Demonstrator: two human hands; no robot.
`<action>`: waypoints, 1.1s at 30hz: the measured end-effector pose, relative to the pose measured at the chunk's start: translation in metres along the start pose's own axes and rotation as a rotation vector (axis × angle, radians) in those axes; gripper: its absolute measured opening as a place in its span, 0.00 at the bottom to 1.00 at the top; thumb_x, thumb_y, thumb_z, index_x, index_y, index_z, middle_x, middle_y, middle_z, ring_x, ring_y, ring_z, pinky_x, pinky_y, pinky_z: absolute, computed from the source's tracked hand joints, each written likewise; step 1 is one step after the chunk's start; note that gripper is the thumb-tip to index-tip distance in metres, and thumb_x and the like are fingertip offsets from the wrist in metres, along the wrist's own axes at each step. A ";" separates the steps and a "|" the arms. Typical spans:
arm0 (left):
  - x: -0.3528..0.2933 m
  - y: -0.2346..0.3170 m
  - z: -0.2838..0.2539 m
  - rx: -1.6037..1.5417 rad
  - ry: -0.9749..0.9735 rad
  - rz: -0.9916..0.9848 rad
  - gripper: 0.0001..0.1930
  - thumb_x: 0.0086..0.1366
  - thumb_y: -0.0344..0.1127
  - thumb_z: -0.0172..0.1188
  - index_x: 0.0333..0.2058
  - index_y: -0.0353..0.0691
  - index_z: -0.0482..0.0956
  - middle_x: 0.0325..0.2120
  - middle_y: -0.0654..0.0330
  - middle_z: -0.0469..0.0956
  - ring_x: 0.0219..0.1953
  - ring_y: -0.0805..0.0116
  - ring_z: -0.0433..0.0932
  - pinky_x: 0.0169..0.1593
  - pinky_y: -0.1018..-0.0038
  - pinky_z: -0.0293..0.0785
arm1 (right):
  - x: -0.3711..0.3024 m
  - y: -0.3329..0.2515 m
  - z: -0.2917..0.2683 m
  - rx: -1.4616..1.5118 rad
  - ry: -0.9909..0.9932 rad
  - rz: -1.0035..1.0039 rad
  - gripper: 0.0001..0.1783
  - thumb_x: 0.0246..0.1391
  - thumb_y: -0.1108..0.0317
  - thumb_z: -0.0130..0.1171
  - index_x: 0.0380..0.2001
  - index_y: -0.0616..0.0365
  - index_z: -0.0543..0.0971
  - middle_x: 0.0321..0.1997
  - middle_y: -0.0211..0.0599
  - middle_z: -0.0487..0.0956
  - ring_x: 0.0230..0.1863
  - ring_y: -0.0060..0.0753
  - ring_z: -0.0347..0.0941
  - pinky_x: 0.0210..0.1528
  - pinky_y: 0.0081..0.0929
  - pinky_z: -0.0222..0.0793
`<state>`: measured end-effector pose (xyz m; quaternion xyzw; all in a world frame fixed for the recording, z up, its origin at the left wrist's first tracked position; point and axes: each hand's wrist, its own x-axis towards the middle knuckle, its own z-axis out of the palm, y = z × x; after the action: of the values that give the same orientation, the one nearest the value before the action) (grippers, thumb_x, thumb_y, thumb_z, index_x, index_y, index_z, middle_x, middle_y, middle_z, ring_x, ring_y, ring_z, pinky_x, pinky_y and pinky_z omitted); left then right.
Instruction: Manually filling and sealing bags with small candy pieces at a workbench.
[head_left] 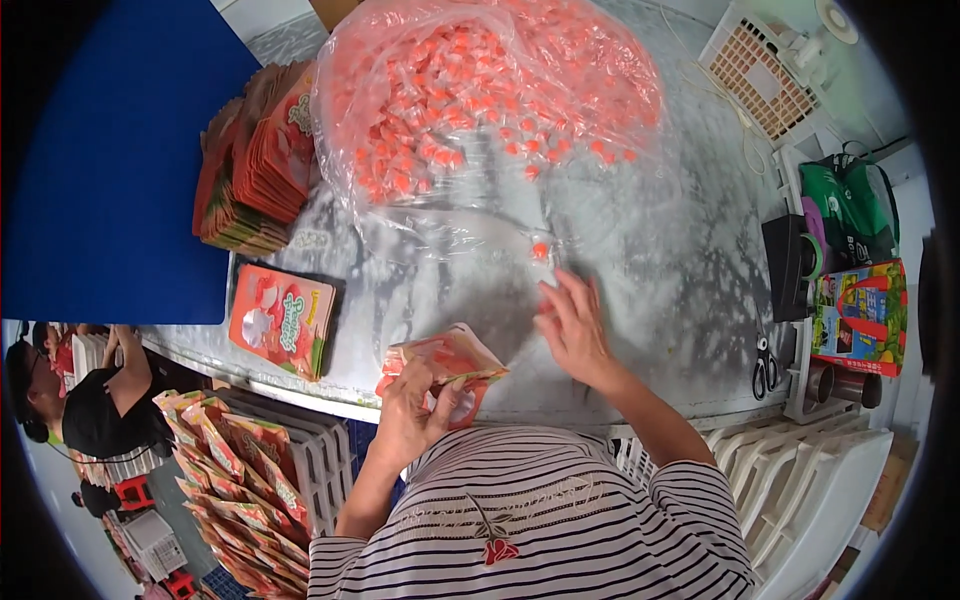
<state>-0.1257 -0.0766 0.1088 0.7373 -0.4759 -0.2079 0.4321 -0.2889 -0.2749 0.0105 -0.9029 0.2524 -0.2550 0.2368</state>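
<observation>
The left hand (pixel 405 415) has its thumb and fingers closed on the near side of a red-and-pink printed pouch (pixel 440 350), whose upper edge gapes away from those fingers. The right hand (pixel 575 330) is to the right of the pouch, above the grey mottled table (pixel 660 290), its fingers slightly parted and holding nothing visible. Just beyond the right fingertips lies 1 small wrapped orange-red candy (pixel 540 251); whether they touch it I cannot tell. Farther beyond the fingers of both hands spreads a large clear plastic bag (pixel 600 60), full of similar wrapped candies (pixel 430 150) and reaching toward that single candy. Left of the left fingers lies a flat stack of printed pouches (pixel 280 320), and beyond it leans a taller bundle of pouches (pixel 270 150) beside a blue panel (pixel 120 160). Well to the right of the right fingers, at the table's edge, are black-handled scissors (pixel 765 372), with a colourful shopping bag (pixel 865 325) past them. Below and left of the left fingers, rows of pouches (pixel 240 480) stand near white plastic racks (pixel 315 475); farther left is a co-worker in black (pixel 110 410).
</observation>
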 end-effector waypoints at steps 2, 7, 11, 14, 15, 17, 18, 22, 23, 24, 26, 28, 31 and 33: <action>-0.003 0.001 -0.001 0.016 -0.017 -0.006 0.07 0.58 0.29 0.64 0.33 0.35 0.77 0.28 0.53 0.76 0.30 0.56 0.77 0.37 0.69 0.72 | 0.013 0.002 -0.006 0.177 0.055 0.078 0.17 0.56 0.71 0.51 0.49 0.62 0.73 0.55 0.48 0.70 0.55 0.51 0.66 0.60 0.41 0.61; -0.009 0.005 -0.002 0.015 -0.012 -0.014 0.06 0.57 0.29 0.64 0.32 0.35 0.77 0.26 0.54 0.76 0.29 0.58 0.76 0.36 0.69 0.72 | 0.056 0.040 0.000 0.203 -0.056 -0.118 0.15 0.58 0.76 0.46 0.48 0.63 0.75 0.51 0.44 0.74 0.53 0.46 0.69 0.55 0.35 0.66; -0.018 -0.001 -0.004 0.038 -0.001 0.066 0.07 0.58 0.28 0.62 0.34 0.33 0.77 0.27 0.51 0.75 0.30 0.53 0.76 0.35 0.67 0.72 | 0.045 0.035 -0.016 0.306 -0.332 -0.004 0.16 0.56 0.77 0.46 0.47 0.62 0.75 0.46 0.42 0.77 0.49 0.44 0.72 0.55 0.34 0.66; -0.019 0.002 -0.004 0.026 -0.010 0.056 0.07 0.58 0.27 0.62 0.35 0.33 0.77 0.28 0.50 0.76 0.31 0.52 0.76 0.36 0.67 0.72 | 0.016 0.028 -0.029 0.485 -0.333 0.240 0.14 0.62 0.74 0.45 0.49 0.63 0.75 0.51 0.39 0.76 0.50 0.32 0.74 0.53 0.23 0.67; -0.019 0.003 -0.003 0.022 -0.014 0.053 0.07 0.58 0.27 0.62 0.35 0.33 0.77 0.28 0.50 0.76 0.31 0.52 0.76 0.36 0.67 0.72 | 0.012 0.033 -0.032 0.483 -0.335 0.245 0.14 0.62 0.74 0.45 0.49 0.63 0.75 0.51 0.39 0.76 0.50 0.32 0.74 0.53 0.23 0.67; -0.016 0.004 -0.004 -0.007 -0.034 -0.004 0.07 0.58 0.27 0.63 0.35 0.33 0.77 0.29 0.51 0.76 0.31 0.52 0.76 0.37 0.67 0.72 | 0.001 0.043 -0.041 0.623 -0.073 0.332 0.15 0.62 0.74 0.46 0.50 0.64 0.74 0.52 0.39 0.76 0.50 0.28 0.73 0.54 0.21 0.64; -0.015 0.003 -0.004 -0.009 -0.043 -0.004 0.07 0.58 0.27 0.63 0.35 0.33 0.77 0.29 0.51 0.76 0.31 0.52 0.76 0.37 0.67 0.72 | -0.003 0.049 -0.049 0.571 -0.046 0.364 0.16 0.63 0.73 0.47 0.52 0.64 0.73 0.53 0.41 0.76 0.52 0.27 0.73 0.56 0.22 0.64; -0.012 0.000 -0.007 0.001 -0.033 0.005 0.07 0.58 0.27 0.63 0.35 0.32 0.77 0.29 0.51 0.76 0.31 0.53 0.76 0.37 0.68 0.72 | -0.023 0.039 -0.063 0.361 0.047 0.273 0.20 0.60 0.65 0.53 0.54 0.61 0.71 0.53 0.47 0.76 0.53 0.41 0.73 0.55 0.30 0.66; -0.012 0.000 -0.007 0.002 -0.025 -0.007 0.07 0.58 0.27 0.63 0.35 0.32 0.78 0.29 0.51 0.77 0.32 0.54 0.76 0.37 0.68 0.72 | -0.028 0.032 -0.066 0.289 -0.036 0.209 0.27 0.57 0.59 0.57 0.56 0.60 0.69 0.58 0.48 0.71 0.58 0.45 0.67 0.59 0.35 0.62; -0.011 0.000 -0.007 0.001 -0.027 -0.008 0.07 0.58 0.27 0.63 0.35 0.32 0.78 0.29 0.51 0.77 0.32 0.54 0.76 0.37 0.68 0.72 | -0.032 0.027 -0.066 0.218 -0.120 0.144 0.33 0.54 0.52 0.61 0.59 0.58 0.67 0.63 0.49 0.66 0.64 0.49 0.61 0.63 0.40 0.59; -0.011 0.003 -0.007 -0.005 -0.020 -0.019 0.07 0.58 0.27 0.63 0.35 0.32 0.78 0.30 0.51 0.77 0.32 0.54 0.77 0.37 0.68 0.73 | -0.043 0.024 -0.059 0.123 -0.210 0.077 0.41 0.48 0.47 0.64 0.60 0.57 0.65 0.67 0.49 0.58 0.68 0.53 0.53 0.66 0.45 0.52; -0.010 0.004 -0.006 -0.008 -0.026 -0.027 0.07 0.58 0.27 0.63 0.35 0.32 0.78 0.30 0.51 0.77 0.32 0.54 0.77 0.37 0.68 0.73 | -0.042 0.021 -0.051 0.025 -0.297 0.003 0.48 0.42 0.43 0.68 0.62 0.56 0.64 0.71 0.50 0.50 0.71 0.56 0.44 0.70 0.49 0.46; -0.008 0.004 -0.007 -0.008 -0.038 -0.051 0.07 0.59 0.27 0.62 0.35 0.32 0.78 0.30 0.51 0.77 0.33 0.54 0.77 0.38 0.68 0.73 | -0.029 0.014 -0.031 -0.084 -0.459 -0.156 0.48 0.37 0.38 0.67 0.59 0.53 0.68 0.73 0.50 0.46 0.72 0.58 0.38 0.72 0.53 0.36; -0.008 0.004 -0.007 0.002 -0.038 -0.071 0.07 0.59 0.27 0.62 0.35 0.32 0.78 0.30 0.51 0.77 0.33 0.54 0.77 0.38 0.68 0.73 | -0.015 0.009 -0.013 -0.007 -0.503 -0.274 0.41 0.40 0.37 0.65 0.54 0.51 0.73 0.73 0.47 0.46 0.74 0.55 0.35 0.72 0.50 0.34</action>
<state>-0.1268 -0.0677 0.1151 0.7499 -0.4580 -0.2366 0.4146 -0.3107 -0.2776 0.0102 -0.9643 0.0621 -0.0518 0.2522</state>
